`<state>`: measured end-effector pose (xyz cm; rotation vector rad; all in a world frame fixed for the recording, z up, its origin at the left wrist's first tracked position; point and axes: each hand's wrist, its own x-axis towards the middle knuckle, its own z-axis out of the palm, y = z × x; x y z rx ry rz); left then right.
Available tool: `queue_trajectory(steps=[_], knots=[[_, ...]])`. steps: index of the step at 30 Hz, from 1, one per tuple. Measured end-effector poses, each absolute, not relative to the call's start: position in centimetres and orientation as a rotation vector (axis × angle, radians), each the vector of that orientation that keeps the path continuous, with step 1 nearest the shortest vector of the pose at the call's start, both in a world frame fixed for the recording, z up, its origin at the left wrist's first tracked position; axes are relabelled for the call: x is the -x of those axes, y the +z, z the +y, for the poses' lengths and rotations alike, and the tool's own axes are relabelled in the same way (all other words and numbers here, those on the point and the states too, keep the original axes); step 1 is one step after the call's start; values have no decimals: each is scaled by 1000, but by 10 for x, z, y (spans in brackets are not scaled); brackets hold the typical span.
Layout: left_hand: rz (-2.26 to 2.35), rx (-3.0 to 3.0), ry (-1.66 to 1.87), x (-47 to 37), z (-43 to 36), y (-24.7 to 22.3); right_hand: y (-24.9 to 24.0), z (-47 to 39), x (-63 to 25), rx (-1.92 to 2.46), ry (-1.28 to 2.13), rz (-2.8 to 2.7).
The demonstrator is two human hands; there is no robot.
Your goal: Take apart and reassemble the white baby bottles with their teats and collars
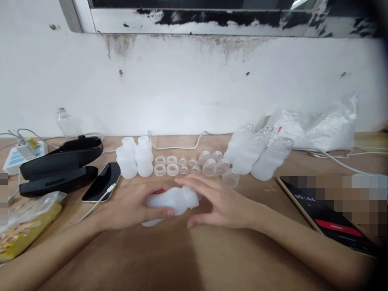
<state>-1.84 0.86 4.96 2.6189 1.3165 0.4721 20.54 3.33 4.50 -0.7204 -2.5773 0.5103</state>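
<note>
My left hand [133, 204] is wrapped round a white baby bottle [172, 200], which lies tilted with its neck towards the right. A collar ring [190, 197] sits at the bottle's neck end. My right hand [215, 198] arches over that end, fingers stretched and thumb apart below; whether its fingertips touch the bottle I cannot tell. Just beyond my hands are several clear collar rings [160, 169], several small clear teats [183, 169] and several clear dome caps [209, 166]. Two white bottle bodies [126, 157] stand upright to their left.
Several capped bottles [266, 163] stand or lean at the right, before a white plastic bag [330, 129]. A tablet-like phone [321, 218] lies far right. On the left are a phone [101, 184] with a cable, a black case [60, 161], a snack bag [30, 226] and a power strip [22, 155].
</note>
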Motion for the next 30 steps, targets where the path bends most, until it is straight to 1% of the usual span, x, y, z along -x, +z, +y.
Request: queue_trajectory(steps=[2,5,6,7,8,9,11,13,15,17,19,23,25,27,30], knots=[[1314,-2705,449,19,7,48,44,36,-206,918,812,-2391],[1334,-2964,449,16,3,40,41,39,-206,1089,1424,-2249],[1337,-3018,444,16,2,38,40,40,-206,1079,1543,-2259],[1344,-3028,430,15,2,36,40,40,-207,1057,1552,-2289],[1350,-2995,408,15,2,35,39,41,-207,1037,1443,-2331],[1360,-2929,394,15,3,35,38,41,-209,1009,1236,-2387],[1380,-2781,405,16,5,38,37,41,-211,886,721,-2513],[1368,-2662,418,19,7,44,35,42,-215,705,293,-2598],[1286,-2551,370,23,8,52,32,45,-219,544,15,-2628],[1209,-2443,297,29,9,59,28,48,-221,489,-168,-2576],[1293,-2375,289,38,12,65,22,50,-221,548,-220,-2518],[1815,-2243,395,59,25,73,10,47,-214,702,-46,-2602],[1954,-2207,438,69,33,75,5,45,-210,719,0,-2673],[2021,-2239,394,76,38,75,1,43,-208,741,13,-2686],[2094,-2347,240,83,41,72,-1,42,-207,766,20,-2670]])
